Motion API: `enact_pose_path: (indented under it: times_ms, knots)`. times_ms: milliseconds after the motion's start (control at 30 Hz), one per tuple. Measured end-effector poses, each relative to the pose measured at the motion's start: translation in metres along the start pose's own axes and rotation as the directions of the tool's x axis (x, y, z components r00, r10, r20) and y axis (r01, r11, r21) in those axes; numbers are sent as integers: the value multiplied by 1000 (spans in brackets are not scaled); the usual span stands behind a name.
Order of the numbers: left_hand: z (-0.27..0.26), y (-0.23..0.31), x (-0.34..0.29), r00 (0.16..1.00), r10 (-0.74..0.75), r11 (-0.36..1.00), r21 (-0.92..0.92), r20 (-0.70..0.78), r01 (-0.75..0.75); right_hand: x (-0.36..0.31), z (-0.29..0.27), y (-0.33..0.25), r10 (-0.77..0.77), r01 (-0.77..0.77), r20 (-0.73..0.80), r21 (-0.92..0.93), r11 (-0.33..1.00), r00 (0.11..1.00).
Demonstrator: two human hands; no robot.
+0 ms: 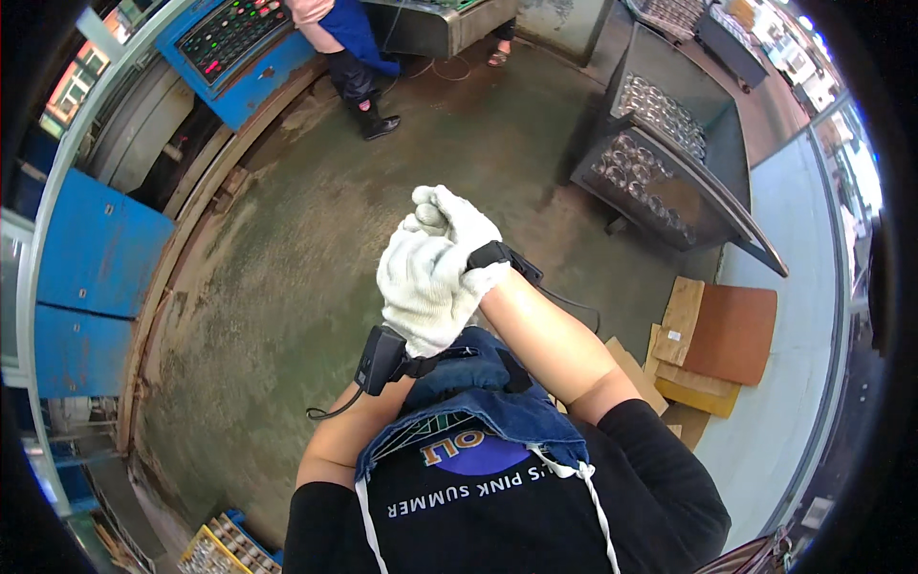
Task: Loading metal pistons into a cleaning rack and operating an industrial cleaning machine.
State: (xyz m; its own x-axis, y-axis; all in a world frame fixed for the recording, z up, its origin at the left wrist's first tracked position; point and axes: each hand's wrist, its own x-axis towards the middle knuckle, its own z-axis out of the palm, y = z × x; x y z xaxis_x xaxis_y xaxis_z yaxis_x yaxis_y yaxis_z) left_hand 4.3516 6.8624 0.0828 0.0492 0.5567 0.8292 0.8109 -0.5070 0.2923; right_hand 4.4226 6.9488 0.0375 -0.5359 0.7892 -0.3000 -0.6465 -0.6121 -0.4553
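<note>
Both my hands wear white knitted work gloves and are pressed together in front of my waist, above the floor. My left hand (pixel 419 283) lies nearer to me, its fingers bent against the other glove. My right hand (pixel 467 228) comes across from the right, with its fingers curled over at the far end. Where the gloves overlap, the inner fingers and palms are hidden, and I cannot make out any object between them. A black strapped device (pixel 382 358) sits on my left wrist, and another black device (pixel 516 268) with a cable is on my right wrist.
A metal cart (pixel 669 206) of shiny round metal parts stands at right. Flat boards (pixel 734 333) lean below it. Blue cabinets (pixel 100 244) and a control panel (pixel 234 38) line the left. Another person (pixel 349 72) stands ahead. A yellow crate (pixel 212 553) sits at lower left.
</note>
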Motion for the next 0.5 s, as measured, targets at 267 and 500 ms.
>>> enact_pose_path:
  times_ms: [267, 500]
  knots:
    - [7, -4, -9, 981, 114, 982, -166, 157, -87, 14, -8, -16, -183, 174, -37, -172, 970, 982]
    - [4, 1, -3, 935, -7, 1000, -4, 355, 9, 23, -20, -13, -243, 214, -109, -226, 950, 964]
